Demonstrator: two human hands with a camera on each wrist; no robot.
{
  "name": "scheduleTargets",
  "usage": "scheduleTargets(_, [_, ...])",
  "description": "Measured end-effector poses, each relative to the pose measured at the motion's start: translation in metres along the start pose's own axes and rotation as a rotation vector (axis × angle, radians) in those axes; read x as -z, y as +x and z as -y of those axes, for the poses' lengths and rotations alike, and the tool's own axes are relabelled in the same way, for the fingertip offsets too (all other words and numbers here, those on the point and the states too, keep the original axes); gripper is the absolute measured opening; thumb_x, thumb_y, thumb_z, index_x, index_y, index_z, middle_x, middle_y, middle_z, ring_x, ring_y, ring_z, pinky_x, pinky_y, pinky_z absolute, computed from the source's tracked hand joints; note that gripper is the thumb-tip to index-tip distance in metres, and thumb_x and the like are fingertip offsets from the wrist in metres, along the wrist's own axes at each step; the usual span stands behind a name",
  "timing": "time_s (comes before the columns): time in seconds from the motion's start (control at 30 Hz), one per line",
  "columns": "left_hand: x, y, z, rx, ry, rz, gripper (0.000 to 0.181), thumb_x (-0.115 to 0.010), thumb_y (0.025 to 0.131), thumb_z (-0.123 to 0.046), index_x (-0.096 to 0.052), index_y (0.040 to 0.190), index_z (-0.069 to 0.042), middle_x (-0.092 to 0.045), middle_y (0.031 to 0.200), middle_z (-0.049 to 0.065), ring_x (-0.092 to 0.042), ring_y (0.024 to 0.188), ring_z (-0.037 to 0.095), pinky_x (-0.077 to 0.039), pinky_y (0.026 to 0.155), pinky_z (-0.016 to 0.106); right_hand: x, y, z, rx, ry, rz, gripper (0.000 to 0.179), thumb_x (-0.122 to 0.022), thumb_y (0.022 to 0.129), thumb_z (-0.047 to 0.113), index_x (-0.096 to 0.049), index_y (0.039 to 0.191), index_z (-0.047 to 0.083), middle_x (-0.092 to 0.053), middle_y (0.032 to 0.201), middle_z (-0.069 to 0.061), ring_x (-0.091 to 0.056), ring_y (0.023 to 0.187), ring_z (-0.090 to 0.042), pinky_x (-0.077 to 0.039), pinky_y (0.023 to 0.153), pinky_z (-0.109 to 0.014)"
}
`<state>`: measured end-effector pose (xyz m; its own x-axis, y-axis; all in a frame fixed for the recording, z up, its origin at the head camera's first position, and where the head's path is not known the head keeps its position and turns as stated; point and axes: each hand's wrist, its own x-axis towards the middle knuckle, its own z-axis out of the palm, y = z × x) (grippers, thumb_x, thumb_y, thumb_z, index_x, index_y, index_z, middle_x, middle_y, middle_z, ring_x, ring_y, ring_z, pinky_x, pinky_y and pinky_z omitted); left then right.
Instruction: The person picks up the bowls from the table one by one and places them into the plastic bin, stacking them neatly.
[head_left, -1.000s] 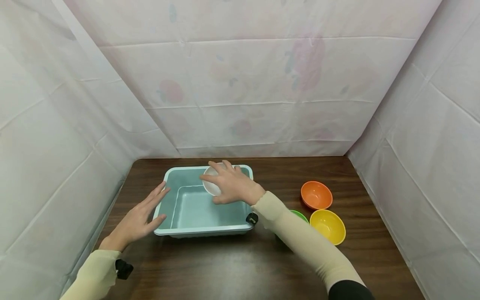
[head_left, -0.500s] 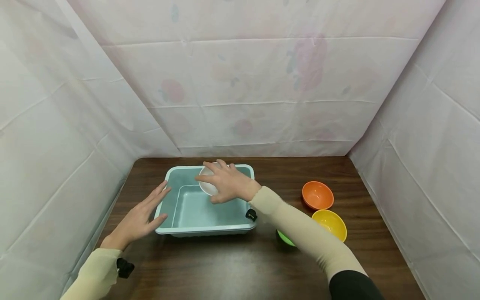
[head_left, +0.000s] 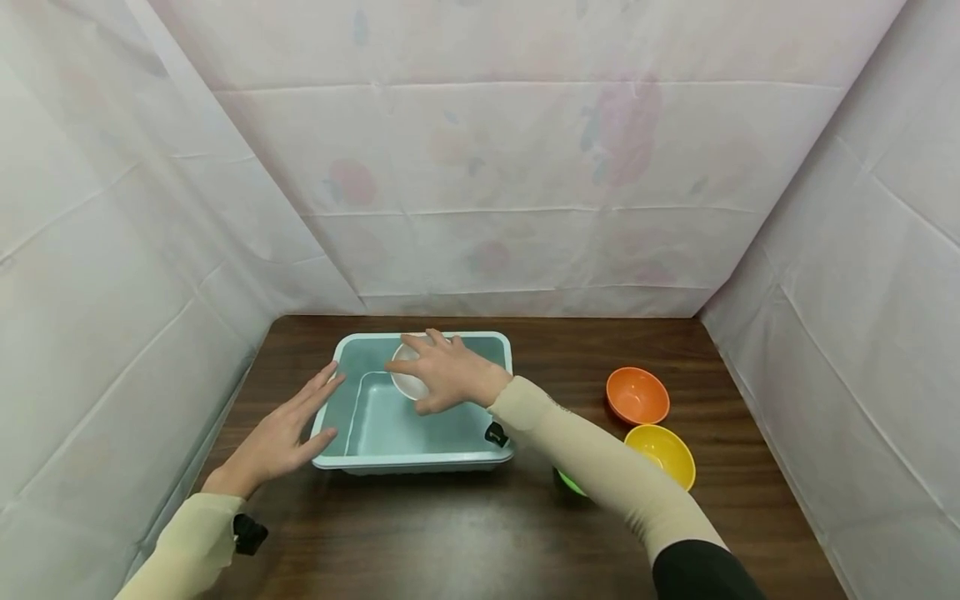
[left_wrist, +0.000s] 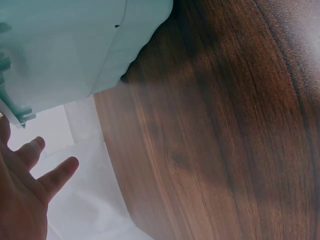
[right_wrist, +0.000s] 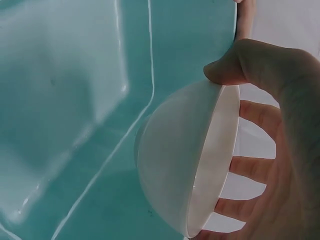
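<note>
My right hand [head_left: 453, 375] grips a white bowl [head_left: 407, 385] by its rim, over the far part of a light blue-green plastic basin [head_left: 412, 457]. In the right wrist view the thumb lies on the outside of the bowl [right_wrist: 170, 155], near the rim, and the fingertips are spread along the rim. The bowl faces up, with its rounded base towards the basin floor. My left hand [head_left: 277, 437] is at the basin's left rim, fingers fairly straight and spread. The left wrist view catches part of that hand [left_wrist: 22, 190] beside the basin's outer wall [left_wrist: 65, 50].
Right of the basin, an orange bowl [head_left: 637, 396] stands behind a yellow bowl [head_left: 663, 454] on the dark wooden table [head_left: 450, 533]. A green bowl [head_left: 572, 483] is mostly hidden under my right forearm. White cloth walls [head_left: 487, 183] enclose the table's back and sides.
My right hand has carried the white bowl a short way left and slightly lower over the basin. The left hand has stayed at the basin's left rim.
</note>
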<state>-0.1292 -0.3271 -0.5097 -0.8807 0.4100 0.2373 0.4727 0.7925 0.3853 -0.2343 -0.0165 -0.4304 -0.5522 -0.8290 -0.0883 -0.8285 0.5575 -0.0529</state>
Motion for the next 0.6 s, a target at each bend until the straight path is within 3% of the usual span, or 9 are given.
scheduleTargets(0.3, [-0.003, 0.000, -0.001, 0.013, -0.016, 0.000, 0.078, -0.069, 0.095, -0.026, -0.032, 0.163, -0.018, -0.015, 0.174, 0.003, -0.049, 0.141, 0.040, -0.052, 0.093, 0.065, -0.009, 0.011, 0.011, 0.063, -0.093, 0.012, 0.072, -0.068, 0.090, 0.053, -0.041, 0.156, 0.044, -0.031, 0.165, -0.006, -0.040, 0.145, -0.045, -0.052, 0.099, -0.059])
scheduleTargets(0.6, [-0.003, -0.001, -0.004, 0.020, -0.008, -0.006, 0.081, -0.071, 0.094, -0.022, -0.030, 0.164, -0.020, -0.015, 0.174, 0.002, -0.049, 0.142, 0.038, -0.051, 0.094, 0.064, -0.015, 0.019, 0.018, 0.074, -0.134, 0.052, 0.072, -0.066, 0.091, 0.055, -0.038, 0.157, 0.045, -0.029, 0.167, -0.004, -0.039, 0.146, -0.040, -0.052, 0.100, -0.057])
